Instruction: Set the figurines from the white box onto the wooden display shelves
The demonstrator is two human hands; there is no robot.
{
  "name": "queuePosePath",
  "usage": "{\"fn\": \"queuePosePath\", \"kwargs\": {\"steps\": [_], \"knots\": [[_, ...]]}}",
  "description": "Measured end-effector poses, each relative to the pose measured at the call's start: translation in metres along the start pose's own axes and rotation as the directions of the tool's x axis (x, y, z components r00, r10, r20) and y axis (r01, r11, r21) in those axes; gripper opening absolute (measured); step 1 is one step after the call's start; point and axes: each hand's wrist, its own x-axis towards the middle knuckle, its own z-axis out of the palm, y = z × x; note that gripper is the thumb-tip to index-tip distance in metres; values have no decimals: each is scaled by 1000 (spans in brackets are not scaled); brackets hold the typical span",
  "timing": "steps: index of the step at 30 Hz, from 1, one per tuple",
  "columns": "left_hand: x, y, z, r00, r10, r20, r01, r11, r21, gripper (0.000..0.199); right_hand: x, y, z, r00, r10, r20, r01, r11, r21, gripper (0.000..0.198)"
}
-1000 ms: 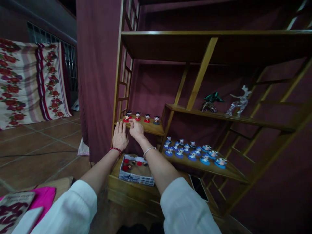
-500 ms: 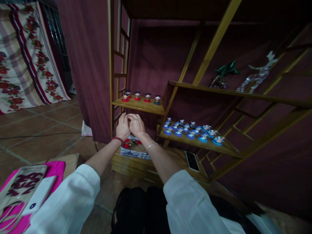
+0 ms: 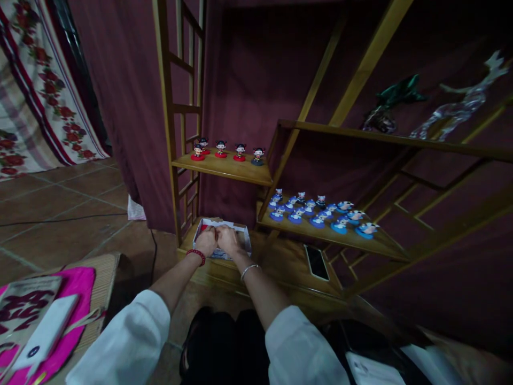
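Note:
A small open cardboard box (image 3: 245,239) with a printed outside stands on the lowest wooden board. Side by side, my left hand (image 3: 207,242) and my right hand (image 3: 227,239) reach down into it. Their fingers are curled in and closed, and the backs of both hands hide whatever is in them. A bit of red shows inside the box beside the left hand. On the small board above stand several red-based figurines (image 3: 240,152) with black hair, along with a dark-based figurine (image 3: 258,156).
Several blue and purple-based figurines (image 3: 318,218) crowd the right-hand shelf. Below it lies a phone (image 3: 317,262). A clear deer ornament (image 3: 452,115) and a green ornament (image 3: 401,91) stand higher up. At left, a white device (image 3: 46,331) rests on pink cloth (image 3: 82,275).
Both hands have moved down from just below the figurine board into the box. Their fingers, raised and cupped together before, are now curled downward. The view has shifted slightly.

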Motion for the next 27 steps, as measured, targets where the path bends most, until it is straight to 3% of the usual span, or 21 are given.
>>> {"fn": "queuePosePath", "kwargs": {"steps": [10, 17, 27], "knots": [[10, -8, 45, 953, -9, 302, -17, 996, 83, 29, -6, 39, 36, 986, 140, 94, -141, 990, 7, 25], [23, -5, 59, 924, 17, 383, -64, 992, 109, 32, -9, 48, 43, 955, 288, 75, -287, 958, -33, 28], [49, -1, 79, 889, 46, 456, -102, 990, 98, 30, -9, 69, 52, 941, 330, 81, -321, 942, -101, 31]]}}
